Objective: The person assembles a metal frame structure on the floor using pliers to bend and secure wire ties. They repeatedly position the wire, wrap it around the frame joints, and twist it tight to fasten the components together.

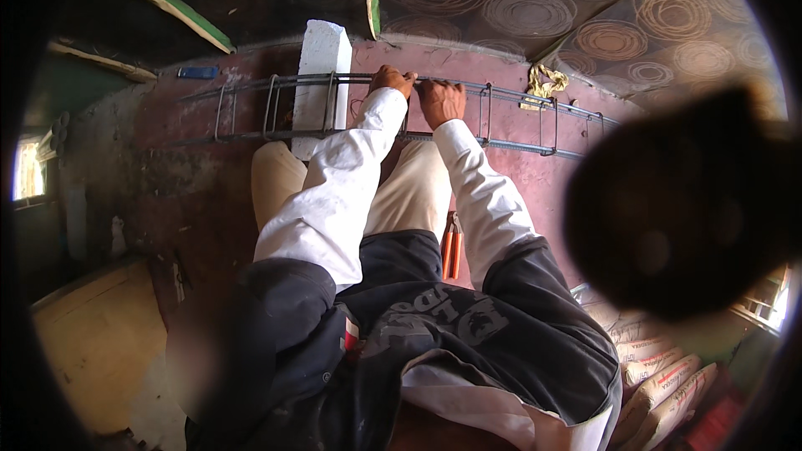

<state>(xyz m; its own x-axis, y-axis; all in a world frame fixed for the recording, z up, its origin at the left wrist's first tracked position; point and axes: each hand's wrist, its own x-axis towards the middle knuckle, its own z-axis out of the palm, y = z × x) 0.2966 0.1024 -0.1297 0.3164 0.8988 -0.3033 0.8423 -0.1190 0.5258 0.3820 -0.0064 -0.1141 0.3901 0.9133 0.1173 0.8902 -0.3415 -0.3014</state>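
Note:
A long rebar cage (524,148) of steel bars and rectangular stirrups lies crosswise in front of my knees. My left hand (391,79) is closed on its far bars, just right of a white block (321,58). Close beside it, my right hand (443,103) also grips the far bars, fingers curled over and pointing down. Whether a thin tie wire is between the fingers is too small to tell. The white block stands under the cage's left part. Orange-handled pliers (452,252) lie on the floor by my right thigh.
Crumpled yellow material (545,82) lies by the far bars, right of my hands. A small blue object (198,72) sits at the far left. Stacked paper sacks (668,384) are at lower right, a pale board (100,334) at lower left. A dark blurred shape (668,209) covers the right side.

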